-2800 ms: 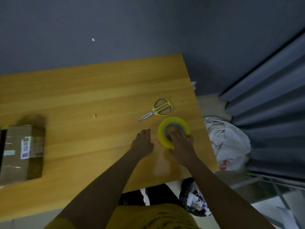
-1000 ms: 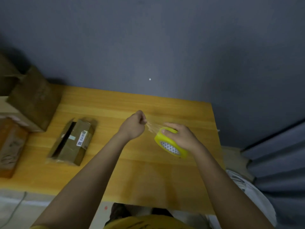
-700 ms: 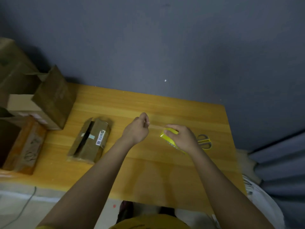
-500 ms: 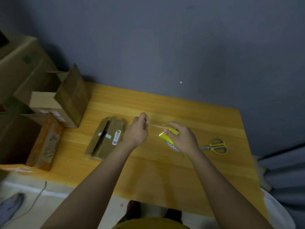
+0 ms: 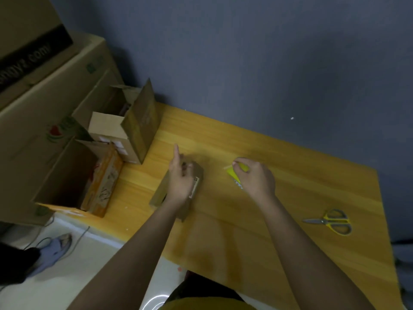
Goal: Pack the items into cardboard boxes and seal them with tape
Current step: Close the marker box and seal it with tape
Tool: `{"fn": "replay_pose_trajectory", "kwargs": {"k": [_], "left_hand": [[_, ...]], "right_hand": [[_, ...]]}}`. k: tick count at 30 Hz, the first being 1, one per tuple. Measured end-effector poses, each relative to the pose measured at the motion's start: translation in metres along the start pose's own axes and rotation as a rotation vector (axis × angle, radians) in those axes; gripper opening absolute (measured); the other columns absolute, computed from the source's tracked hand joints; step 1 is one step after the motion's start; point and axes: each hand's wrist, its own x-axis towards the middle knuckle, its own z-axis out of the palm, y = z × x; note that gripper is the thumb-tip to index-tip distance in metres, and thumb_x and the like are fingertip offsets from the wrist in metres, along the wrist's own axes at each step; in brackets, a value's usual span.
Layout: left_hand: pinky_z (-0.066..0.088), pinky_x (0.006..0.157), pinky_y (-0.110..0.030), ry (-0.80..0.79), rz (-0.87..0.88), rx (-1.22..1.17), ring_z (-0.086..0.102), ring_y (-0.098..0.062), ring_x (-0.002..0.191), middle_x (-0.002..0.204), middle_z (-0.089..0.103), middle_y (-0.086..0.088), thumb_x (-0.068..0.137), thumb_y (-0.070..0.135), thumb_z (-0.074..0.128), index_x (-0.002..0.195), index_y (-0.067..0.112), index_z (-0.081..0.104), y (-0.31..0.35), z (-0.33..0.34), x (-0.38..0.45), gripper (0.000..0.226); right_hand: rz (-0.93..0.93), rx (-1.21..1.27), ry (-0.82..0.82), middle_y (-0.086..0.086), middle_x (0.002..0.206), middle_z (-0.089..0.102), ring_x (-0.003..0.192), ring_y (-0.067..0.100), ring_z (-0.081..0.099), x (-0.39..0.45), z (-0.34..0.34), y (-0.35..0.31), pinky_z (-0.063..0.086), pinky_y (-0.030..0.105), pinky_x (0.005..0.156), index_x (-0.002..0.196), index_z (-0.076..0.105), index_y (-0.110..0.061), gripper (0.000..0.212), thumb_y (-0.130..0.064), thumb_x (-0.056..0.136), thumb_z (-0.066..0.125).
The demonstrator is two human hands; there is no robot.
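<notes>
A small brown cardboard box (image 5: 196, 175) with a white label lies on the wooden table (image 5: 279, 204). My left hand (image 5: 180, 177) is on top of it, one finger pointing up and the others loosely spread; the hand is blurred. To its right, my right hand (image 5: 254, 177) grips the yellow tape roll (image 5: 233, 175), held on edge just above the table. A short end of tape sticks out by my right fingertips.
Yellow-handled scissors (image 5: 330, 221) lie near the table's right edge. Two open cardboard boxes (image 5: 136, 124) (image 5: 67, 175) stand at the table's left end, with larger cartons (image 5: 33, 90) stacked behind them. A shoe (image 5: 55, 247) and cables are on the floor at the lower left.
My left hand has let go of the tape end and moved left onto the small box. My right hand still holds the roll. The view has swung left.
</notes>
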Motion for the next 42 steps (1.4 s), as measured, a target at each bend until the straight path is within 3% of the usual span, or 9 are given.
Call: {"fn": "replay_pose_trajectory", "kwargs": {"k": [6,11,21,25,28,31,35,38,42], "left_hand": [[0.005,0.113,-0.061,-0.154,-0.295,0.695,-0.007,-0.033,0.146,0.160,-0.009,-0.008,0.078,0.069,0.057,0.151,0.022,-0.014,-0.043,-0.004,0.011,0.112],[0.015,0.114,-0.060,-0.303,-0.418,0.946,-0.008,-0.035,0.147,0.159,-0.015,-0.011,0.080,0.059,0.064,0.149,0.017,-0.023,-0.068,0.009,0.013,0.119],[0.004,0.117,-0.048,-0.894,0.165,1.187,-0.015,-0.026,0.147,0.160,-0.018,0.004,0.088,0.040,0.063,0.153,0.026,-0.009,-0.096,-0.069,0.079,0.098],[0.000,0.116,-0.047,-1.081,0.343,1.193,-0.018,-0.020,0.146,0.159,-0.019,0.005,0.102,0.034,0.036,0.153,0.031,-0.007,-0.107,-0.086,0.101,0.067],[-0.005,0.115,-0.046,-1.183,0.361,1.127,-0.021,-0.019,0.145,0.160,-0.014,0.004,0.104,0.029,0.027,0.153,0.034,-0.002,-0.114,-0.093,0.106,0.057],[-0.009,0.115,-0.043,-1.229,0.442,1.094,-0.023,-0.017,0.145,0.161,-0.012,0.004,0.104,0.026,0.027,0.154,0.031,0.002,-0.120,-0.097,0.112,0.056],[-0.007,0.117,-0.038,-1.215,0.457,1.092,-0.019,-0.016,0.146,0.161,-0.008,-0.001,0.101,0.021,0.039,0.148,0.014,0.032,-0.118,-0.098,0.119,0.048],[0.002,0.117,-0.035,-1.134,0.459,1.082,-0.004,-0.020,0.148,0.162,0.003,-0.004,0.101,0.024,0.039,0.146,0.013,0.037,-0.122,-0.099,0.120,0.046],[-0.003,0.116,-0.034,-0.978,0.532,1.043,-0.003,-0.017,0.147,0.161,-0.007,0.002,0.098,0.038,0.047,0.152,0.018,0.023,-0.129,-0.105,0.128,0.062]], "right_hand": [[-0.130,-0.112,-0.044,0.007,0.077,0.068,0.080,0.032,0.063,0.027,0.002,0.008,0.046,0.033,0.060,0.106,0.068,-0.036,0.024,-0.047,0.093,0.052],[-0.172,-0.099,-0.131,0.002,0.087,0.072,0.078,0.028,0.064,0.037,0.007,0.007,0.048,0.033,0.062,0.110,0.068,-0.037,0.026,-0.048,0.093,0.052],[-0.136,-0.020,-0.279,-0.009,0.119,0.068,0.089,0.023,0.068,0.038,0.036,-0.049,0.055,0.032,0.074,0.109,0.070,-0.035,0.024,-0.046,0.093,0.057],[-0.085,-0.057,-0.373,-0.007,0.134,0.058,0.110,0.018,0.060,0.031,0.048,-0.081,0.052,0.036,0.087,0.114,0.069,-0.029,0.027,-0.042,0.094,0.057],[-0.050,-0.111,-0.448,-0.006,0.129,0.061,0.099,0.013,0.062,0.026,0.057,-0.099,0.052,0.031,0.082,0.116,0.069,-0.027,0.028,-0.041,0.094,0.058],[-0.071,-0.202,-0.478,0.000,0.115,0.069,0.057,-0.003,0.039,0.020,0.066,-0.108,0.037,0.021,0.060,0.115,0.070,-0.028,0.027,-0.039,0.092,0.060],[-0.068,-0.243,-0.492,0.002,0.110,0.070,0.051,-0.004,0.032,0.024,0.072,-0.119,0.036,0.023,0.065,0.112,0.070,-0.032,0.025,-0.040,0.089,0.063],[-0.080,-0.267,-0.563,-0.005,0.125,0.064,0.081,0.008,0.060,0.033,0.079,-0.125,0.044,0.026,0.070,0.112,0.069,-0.034,0.026,-0.042,0.089,0.062],[-0.131,-0.317,-0.589,-0.006,0.124,0.064,0.114,0.020,0.056,0.043,0.091,-0.130,0.047,0.028,0.077,0.109,0.071,-0.034,0.024,-0.043,0.088,0.062]]}}
